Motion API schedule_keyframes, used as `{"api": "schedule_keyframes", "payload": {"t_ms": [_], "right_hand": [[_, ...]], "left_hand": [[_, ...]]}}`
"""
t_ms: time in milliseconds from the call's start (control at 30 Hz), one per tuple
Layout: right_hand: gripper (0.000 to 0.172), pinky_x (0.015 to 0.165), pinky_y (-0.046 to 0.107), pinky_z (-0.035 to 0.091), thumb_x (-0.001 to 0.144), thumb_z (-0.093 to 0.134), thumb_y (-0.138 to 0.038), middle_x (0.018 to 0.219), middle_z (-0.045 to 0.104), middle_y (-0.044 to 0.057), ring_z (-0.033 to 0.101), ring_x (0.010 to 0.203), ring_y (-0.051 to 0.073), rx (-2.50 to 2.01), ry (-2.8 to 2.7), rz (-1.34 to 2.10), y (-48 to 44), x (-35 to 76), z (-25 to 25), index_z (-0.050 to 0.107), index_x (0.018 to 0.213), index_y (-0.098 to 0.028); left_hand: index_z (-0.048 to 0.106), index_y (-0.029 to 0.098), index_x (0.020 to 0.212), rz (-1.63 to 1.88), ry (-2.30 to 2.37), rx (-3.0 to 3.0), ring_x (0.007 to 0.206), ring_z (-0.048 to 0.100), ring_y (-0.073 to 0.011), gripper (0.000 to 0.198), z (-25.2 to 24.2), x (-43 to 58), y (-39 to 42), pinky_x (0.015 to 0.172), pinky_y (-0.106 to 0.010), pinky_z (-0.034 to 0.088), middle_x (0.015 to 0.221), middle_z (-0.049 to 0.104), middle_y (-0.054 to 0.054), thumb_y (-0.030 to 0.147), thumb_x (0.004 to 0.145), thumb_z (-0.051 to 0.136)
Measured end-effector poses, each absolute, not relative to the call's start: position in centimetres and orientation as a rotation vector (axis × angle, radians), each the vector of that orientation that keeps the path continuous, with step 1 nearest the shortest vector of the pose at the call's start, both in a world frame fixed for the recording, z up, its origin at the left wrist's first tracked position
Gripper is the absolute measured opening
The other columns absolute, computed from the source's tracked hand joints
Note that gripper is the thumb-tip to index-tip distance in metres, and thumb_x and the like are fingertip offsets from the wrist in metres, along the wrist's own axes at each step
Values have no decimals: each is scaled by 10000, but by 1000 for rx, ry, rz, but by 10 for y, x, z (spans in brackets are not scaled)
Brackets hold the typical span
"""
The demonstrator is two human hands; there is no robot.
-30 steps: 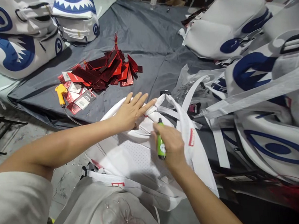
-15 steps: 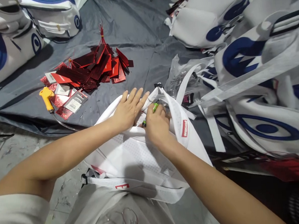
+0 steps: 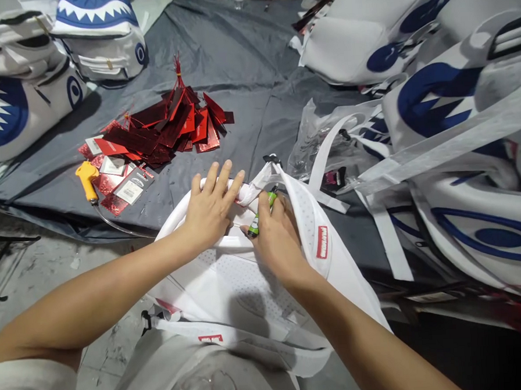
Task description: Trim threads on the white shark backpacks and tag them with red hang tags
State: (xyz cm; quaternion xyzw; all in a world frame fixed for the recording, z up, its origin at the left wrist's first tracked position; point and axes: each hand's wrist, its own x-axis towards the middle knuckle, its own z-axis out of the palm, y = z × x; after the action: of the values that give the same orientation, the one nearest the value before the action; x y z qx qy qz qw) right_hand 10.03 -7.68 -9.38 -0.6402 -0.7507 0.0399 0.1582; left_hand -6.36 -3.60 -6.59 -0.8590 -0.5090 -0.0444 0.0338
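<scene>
A white backpack (image 3: 234,278) lies in front of me over the edge of a grey sheet. My left hand (image 3: 209,209) rests flat on its upper part, fingers stretched out and together, pressing the fabric down. My right hand (image 3: 275,235) is closed round a small green lighter (image 3: 261,213), its tip pointing at the bunched white strap (image 3: 254,189) near the top handle. A white shoulder strap with a red label (image 3: 321,242) runs just right of that hand.
A pile of red hang tags (image 3: 169,127) and a yellow tagging gun (image 3: 86,178) lie on the grey sheet (image 3: 245,73) to the left. White and blue shark-print backpacks (image 3: 456,103) are stacked right and far left. Clear plastic bags (image 3: 314,140) lie behind the strap.
My right hand carried the green lighter up from beside the bag to the bunched strap by my left hand. My left hand stayed pressed on the bag.
</scene>
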Motion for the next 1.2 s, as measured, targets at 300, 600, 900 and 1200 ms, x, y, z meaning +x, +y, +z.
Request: {"api": "schedule_keyframes", "payload": {"t_ms": [300, 600, 900, 1200], "right_hand": [[695, 1058, 605, 400, 825, 616, -95, 1432, 394, 322, 393, 1365, 465, -1830, -2138, 106, -71, 99, -99, 338, 1462, -78], [439, 906, 490, 522, 932, 546, -315, 1164, 621, 201, 620, 1085, 354, -1605, -2145, 95, -95, 122, -59, 530, 1334, -140], [195, 791, 308, 578, 840, 638, -213, 1008, 760, 45, 722, 894, 205, -1270, -2262, 884, -72, 131, -41, 733, 1010, -213], [222, 854, 360, 580, 852, 621, -152, 1020, 766, 78, 725, 914, 216, -1122, -2553, 609, -67, 123, -43, 741, 1035, -187]], "left_hand": [[75, 247, 1597, -4, -1530, -2673, 1523, 112, -429, 1080, -72, -59, -27, 1120, -638, 243, 1667, 36, -206, 282, 758, 754], [190, 211, 1580, -176, -1509, -2643, 1523, 143, -404, 981, -68, -67, -38, 1090, -583, 294, 1662, 110, -203, 333, 780, 743], [204, 238, 1576, -237, -1541, -2618, 1530, 118, -404, 1006, -74, -68, -36, 1095, -583, 298, 1666, 95, -193, 334, 759, 782], [210, 224, 1573, -175, -1594, -2733, 1522, 128, -424, 935, -67, -70, -33, 1087, -605, 303, 1669, 58, -197, 267, 804, 740]]}}
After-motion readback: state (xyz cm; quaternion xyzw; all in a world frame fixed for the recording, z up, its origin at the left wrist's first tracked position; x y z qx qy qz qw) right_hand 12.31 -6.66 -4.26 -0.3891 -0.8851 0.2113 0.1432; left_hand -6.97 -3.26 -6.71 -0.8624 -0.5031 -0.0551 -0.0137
